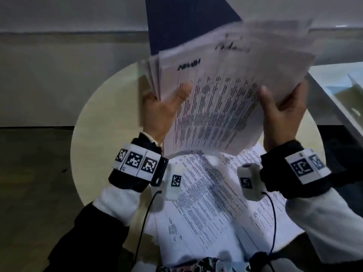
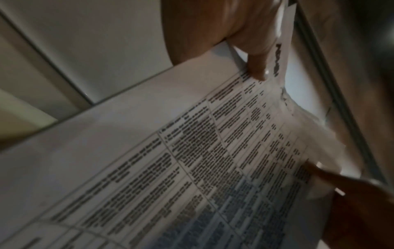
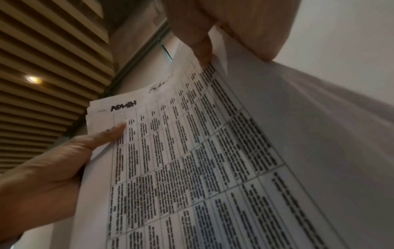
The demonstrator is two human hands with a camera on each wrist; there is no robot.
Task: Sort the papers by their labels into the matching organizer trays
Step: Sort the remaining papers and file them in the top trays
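Observation:
A stack of printed papers [image 1: 225,99] is held tilted up above the round table [image 1: 94,134]. The top sheet is a table of text with a handwritten "ADMIN" label [image 1: 188,66] at its upper left, clearer in the right wrist view [image 3: 123,106]. My left hand [image 1: 167,95] grips the stack's left edge, thumb on the front and fingers behind. At the right edge my right hand [image 1: 282,95] grips it the same way. The sheets fan apart at the top, and a second handwritten label [image 1: 231,47] is too blurred to read. Each wrist view shows the thumb [image 2: 255,65] [image 3: 202,50] pressed on the paper.
More printed sheets [image 1: 216,203] lie spread on the table under my wrists, reaching its near edge. A pale tray-like object [image 1: 349,95] stands at the right, partly out of view. A dark blue panel [image 1: 186,22] rises behind the table.

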